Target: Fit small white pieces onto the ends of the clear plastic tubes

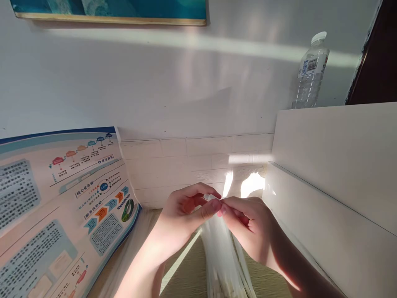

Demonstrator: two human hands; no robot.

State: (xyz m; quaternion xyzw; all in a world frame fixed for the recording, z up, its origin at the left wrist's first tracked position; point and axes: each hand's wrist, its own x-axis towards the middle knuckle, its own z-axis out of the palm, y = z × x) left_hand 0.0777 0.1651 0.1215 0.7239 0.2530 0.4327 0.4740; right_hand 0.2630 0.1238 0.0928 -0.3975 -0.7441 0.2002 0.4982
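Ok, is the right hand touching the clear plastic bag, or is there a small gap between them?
Touching. The head view shows the right hand pinching the gathered top of the clear plastic bag with its fingertips.
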